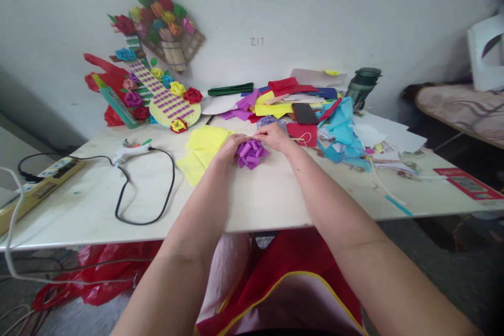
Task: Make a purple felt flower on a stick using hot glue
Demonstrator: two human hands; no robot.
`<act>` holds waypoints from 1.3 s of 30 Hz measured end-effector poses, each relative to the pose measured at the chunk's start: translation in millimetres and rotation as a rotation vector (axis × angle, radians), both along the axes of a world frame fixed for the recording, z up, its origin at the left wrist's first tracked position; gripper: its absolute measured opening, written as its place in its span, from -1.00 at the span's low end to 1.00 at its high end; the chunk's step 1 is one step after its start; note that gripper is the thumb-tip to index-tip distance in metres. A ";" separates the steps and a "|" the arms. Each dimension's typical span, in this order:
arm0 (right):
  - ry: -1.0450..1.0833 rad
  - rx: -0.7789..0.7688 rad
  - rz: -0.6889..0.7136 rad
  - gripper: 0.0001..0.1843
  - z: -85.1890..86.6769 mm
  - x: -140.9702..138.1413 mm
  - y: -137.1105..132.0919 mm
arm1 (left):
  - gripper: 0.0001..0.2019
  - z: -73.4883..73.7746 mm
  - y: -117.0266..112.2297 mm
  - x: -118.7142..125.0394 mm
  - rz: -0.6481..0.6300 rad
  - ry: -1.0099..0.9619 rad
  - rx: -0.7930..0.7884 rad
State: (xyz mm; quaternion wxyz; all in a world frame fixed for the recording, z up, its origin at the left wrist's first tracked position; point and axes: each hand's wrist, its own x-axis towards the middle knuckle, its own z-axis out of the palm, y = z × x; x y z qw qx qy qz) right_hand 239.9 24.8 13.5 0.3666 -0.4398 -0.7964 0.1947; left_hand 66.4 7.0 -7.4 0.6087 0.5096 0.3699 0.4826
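Note:
A purple crepe-paper flower (251,155), its petals curled, faces me low over the table. My left hand (229,148) is closed at the flower's left side, with its fingertips on the back edge. From the right, my right hand (274,137) makes a pinch just behind the flower's upper edge. What sits between those fingertips is too small to make out. Beside my left hand lies a sheet of yellow crepe paper (200,149). A bluish-purple bundle (271,122) is partly hidden behind my right hand.
At left are a white glue gun (132,152) with a looping black cord and a power strip (43,181). A flower-covered paper guitar (173,107) leans at the back. Coloured paper scraps (340,131), a phone (305,113) and a dark green bottle (363,86) stand to the right.

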 end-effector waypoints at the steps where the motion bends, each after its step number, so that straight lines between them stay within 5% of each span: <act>1: 0.006 -0.002 0.000 -0.86 0.0 -0.1 -0.1 | -0.83 0.4 -0.5 0.6 0.002 -0.010 -0.010; 9: 0.042 -0.016 0.001 -0.88 2.9 -1.6 -3.0 | -0.85 4.5 -0.7 8.1 0.054 -0.109 -0.209; 17: 0.036 -0.025 0.001 -0.89 2.0 -1.1 -1.4 | -0.79 -4.0 2.8 2.1 0.034 -0.027 -0.061; 39: -0.079 -0.163 0.160 -0.66 7.2 13.3 -3.4 | -0.89 4.6 -1.8 -0.8 0.021 -0.002 -0.106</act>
